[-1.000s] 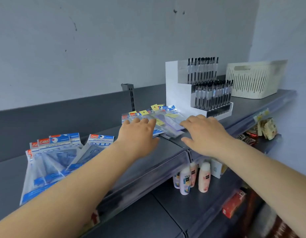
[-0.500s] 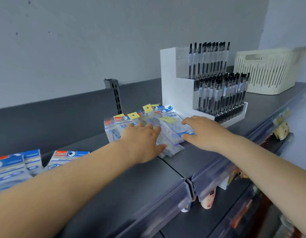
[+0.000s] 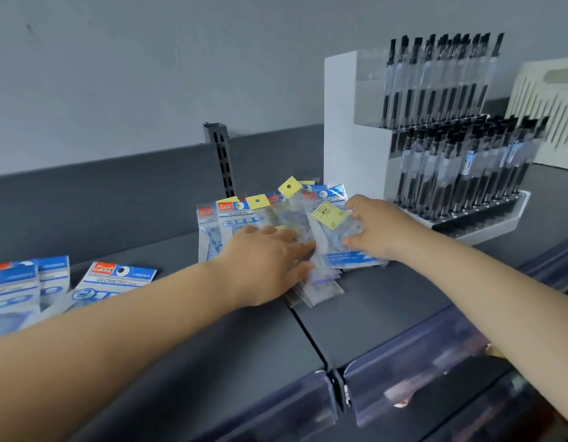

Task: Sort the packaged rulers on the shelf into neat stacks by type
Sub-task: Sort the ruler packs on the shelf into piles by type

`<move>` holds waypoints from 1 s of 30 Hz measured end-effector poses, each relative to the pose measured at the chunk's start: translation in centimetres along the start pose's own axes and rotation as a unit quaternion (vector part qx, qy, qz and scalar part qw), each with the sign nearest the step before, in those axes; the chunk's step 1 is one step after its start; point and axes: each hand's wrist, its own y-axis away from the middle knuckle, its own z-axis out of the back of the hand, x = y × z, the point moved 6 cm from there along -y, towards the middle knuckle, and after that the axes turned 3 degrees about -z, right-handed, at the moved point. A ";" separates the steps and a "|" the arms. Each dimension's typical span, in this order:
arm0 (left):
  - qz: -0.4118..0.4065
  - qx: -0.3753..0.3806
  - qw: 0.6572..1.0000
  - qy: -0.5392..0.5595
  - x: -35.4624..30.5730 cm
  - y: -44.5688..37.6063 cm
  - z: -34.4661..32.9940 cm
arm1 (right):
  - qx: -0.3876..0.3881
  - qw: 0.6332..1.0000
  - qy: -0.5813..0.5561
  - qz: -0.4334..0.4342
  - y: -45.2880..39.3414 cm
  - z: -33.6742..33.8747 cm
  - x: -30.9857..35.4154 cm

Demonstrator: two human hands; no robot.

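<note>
Both hands now in contact with mixed ruler pile point(image 3: 295, 231) mid-shelf point(image 3: 372, 301), beside pen display point(image 3: 435, 138). Left hand point(image 3: 263, 263) flat, pressing pile. Right hand point(image 3: 372, 228) curled, pinching yellow-tagged pack point(image 3: 330, 215). Sorting starting.

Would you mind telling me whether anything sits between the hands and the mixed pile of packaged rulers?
Nothing visible does. The left hand already rests flat on the mixed pile of packaged rulers, and the right hand holds a packet with a yellow label. The pen display stands beside the pile, not in the way.
</note>
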 end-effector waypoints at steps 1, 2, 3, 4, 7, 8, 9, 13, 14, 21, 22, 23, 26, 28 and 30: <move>0.005 -0.001 1.000 0.002 0.2 0.3 0.1 | -0.006 1.000 -0.021 -0.002 -0.2 0.1 -0.1; 0.016 -0.004 1.000 0.003 0.5 0.6 0.2 | -0.011 0.999 -0.041 0.000 -0.3 0.2 -0.2; 0.035 -0.009 0.999 0.004 0.8 0.9 0.3 | -0.015 0.998 -0.059 0.005 -0.5 0.2 -0.2; 0.058 -0.015 0.998 0.005 1.3 1.2 0.3 | -0.017 0.997 -0.077 0.011 -0.5 0.2 -0.2; 0.142 -0.028 0.989 0.020 2.5 2.1 0.6 | -0.012 0.987 -0.157 0.025 -0.5 0.4 -0.3; 0.170 -0.027 0.985 0.031 2.9 2.3 0.6 | -0.009 0.981 -0.190 0.029 -0.4 0.5 -0.4; 0.198 -0.025 0.979 0.048 3.4 2.6 0.6 | -0.007 0.975 -0.221 0.031 -0.3 0.5 -0.4; 0.277 -0.003 0.952 0.129 5.3 3.4 0.0 | 0.016 0.943 -0.331 0.027 0.1 0.6 -0.3; 0.291 0.001 0.945 0.150 5.7 3.7 -0.1 | 0.024 0.936 -0.350 0.027 0.2 0.5 -0.3; 0.339 -0.036 0.891 0.300 7.1 5.9 0.2 | 0.065 0.895 -0.439 0.043 1.3 -0.3 1.2; 0.349 -0.057 0.874 0.334 7.4 6.5 0.2 | 0.070 0.885 -0.458 0.045 1.6 -0.4 1.6; 0.359 -0.077 0.852 0.372 7.6 7.1 0.1 | 0.075 0.875 -0.475 0.046 1.9 -0.4 2.1; 0.371 -0.123 0.778 0.492 7.5 9.1 -0.1 | 0.086 0.850 -0.519 0.038 3.0 -0.6 3.5; 0.370 -0.150 0.722 0.566 7.3 10.2 0.0 | 0.089 0.837 -0.539 0.037 3.8 -0.7 4.6; 0.367 -0.166 0.675 0.617 7.1 11.4 0.1 | 0.089 0.827 -0.554 0.042 4.5 -0.8 5.9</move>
